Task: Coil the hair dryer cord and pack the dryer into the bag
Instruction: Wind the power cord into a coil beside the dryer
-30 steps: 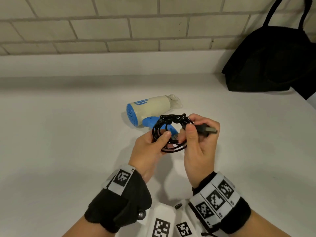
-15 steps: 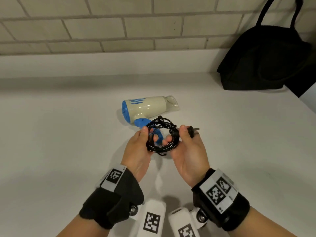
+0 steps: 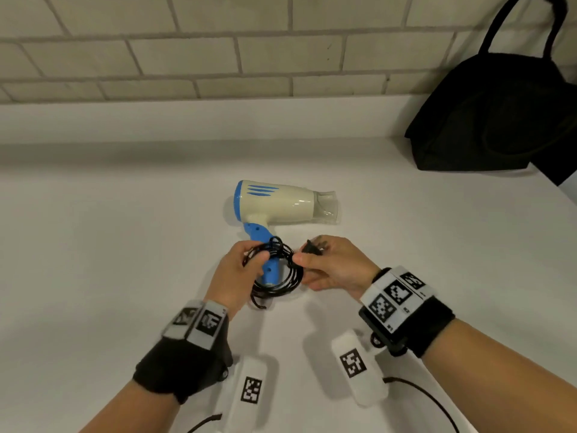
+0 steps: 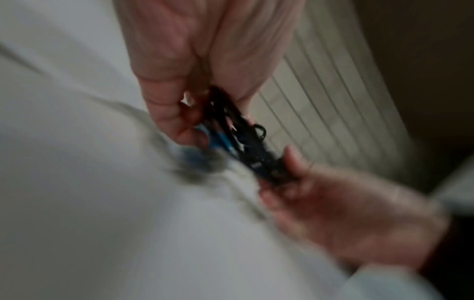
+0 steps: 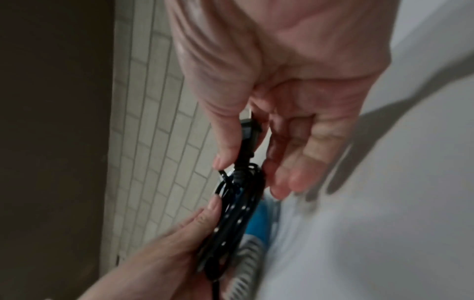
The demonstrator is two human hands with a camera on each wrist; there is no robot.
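Note:
A cream hair dryer (image 3: 281, 204) with a blue back and blue handle lies on the white counter (image 3: 109, 251), nozzle pointing right. Its black cord (image 3: 282, 281) is wound into a coil over the handle. My left hand (image 3: 240, 273) grips the coil's left side between thumb and fingers; the left wrist view is blurred but shows the cord (image 4: 236, 134) in those fingers. My right hand (image 3: 327, 264) pinches the black plug (image 3: 312, 247) at the coil's right edge, and the plug (image 5: 247, 132) sits between thumb and forefinger. The black bag (image 3: 499, 120) stands at the back right.
A light brick wall (image 3: 218, 45) and a low white ledge run along the back of the counter. The bag's handles (image 3: 515, 23) rise against the wall. White tagged camera units and thin cables hang under both wrists near the front edge.
Both hands have lowered the coil towards the counter, so it now lies over the dryer's blue handle. The right hand has turned palm down and still pinches the plug.

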